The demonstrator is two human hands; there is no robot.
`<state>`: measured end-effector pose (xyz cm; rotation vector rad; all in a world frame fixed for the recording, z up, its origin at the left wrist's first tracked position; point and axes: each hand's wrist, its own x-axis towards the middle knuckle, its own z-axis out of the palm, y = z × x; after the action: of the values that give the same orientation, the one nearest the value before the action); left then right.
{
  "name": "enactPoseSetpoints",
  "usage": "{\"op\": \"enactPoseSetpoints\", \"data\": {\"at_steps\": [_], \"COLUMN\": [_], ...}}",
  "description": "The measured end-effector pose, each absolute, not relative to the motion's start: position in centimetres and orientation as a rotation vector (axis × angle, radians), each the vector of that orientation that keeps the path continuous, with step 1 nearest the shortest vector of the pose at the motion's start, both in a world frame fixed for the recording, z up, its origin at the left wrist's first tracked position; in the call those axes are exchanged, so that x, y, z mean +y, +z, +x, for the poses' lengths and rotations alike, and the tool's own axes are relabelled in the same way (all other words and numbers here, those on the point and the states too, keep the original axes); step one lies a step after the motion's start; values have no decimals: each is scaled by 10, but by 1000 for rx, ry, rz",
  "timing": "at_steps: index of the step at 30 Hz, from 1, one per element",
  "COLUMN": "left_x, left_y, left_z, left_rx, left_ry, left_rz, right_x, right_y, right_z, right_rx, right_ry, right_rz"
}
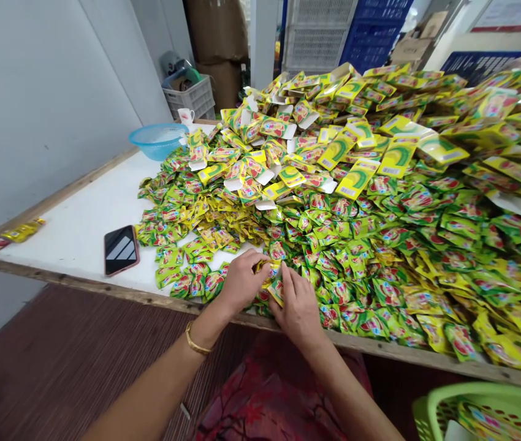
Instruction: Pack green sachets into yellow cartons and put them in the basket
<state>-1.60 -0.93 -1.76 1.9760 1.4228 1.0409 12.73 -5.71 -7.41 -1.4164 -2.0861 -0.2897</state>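
Observation:
My left hand [241, 283], with a gold bangle on its wrist, is closed with finger and thumb around a small yellow candy packet [261, 266]. Right beside it, my right hand [298, 306] is closed on a small green-and-yellow piece [277, 290]; the fingers partly cover it, so whether it is a packet or a box is unclear. Both hands are close together over the near edge of the table. Around them lie many loose green packets [341, 291] with red fruit prints, and yellow packets [242, 220] just beyond.
Yellow-green cardboard boxes [357, 177], some with open flaps, are heaped behind the packets. A phone [121, 250] and a blue basin [158, 142] are on the white tabletop [76, 214]. A wooden rim [104, 293] edges it. A green basket [494, 398] stands at lower right.

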Motion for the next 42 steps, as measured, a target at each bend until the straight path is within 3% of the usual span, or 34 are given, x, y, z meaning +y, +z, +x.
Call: {"op": "enactPoseSetpoints", "data": {"at_steps": [15, 19, 24, 30, 36, 42], "left_x": [6, 4, 2, 2, 0, -1], "left_y": [5, 8, 8, 10, 0, 7], "left_z": [-23, -16, -5, -14, -13, -19], "left_rx": [1240, 1202, 1485, 1127, 1359, 1105], "left_ry": [378, 344, 289, 368, 575, 580], "left_rz": [2469, 2482, 2350, 2342, 2069, 1886], "right_x": [-59, -58, -58, -60, -58, -60], "right_y": [-70, -71, -72, -70, -70, -69], "right_z": [127, 127, 127, 128, 129, 130], "right_rx": [-2135, -2135, -2144, -2139, -2135, -2112], "right_ry": [-316, -303, -314, -320, -350, -340], "right_rz": [-1413, -1404, -1385, -1376, -1356, -1356]}}
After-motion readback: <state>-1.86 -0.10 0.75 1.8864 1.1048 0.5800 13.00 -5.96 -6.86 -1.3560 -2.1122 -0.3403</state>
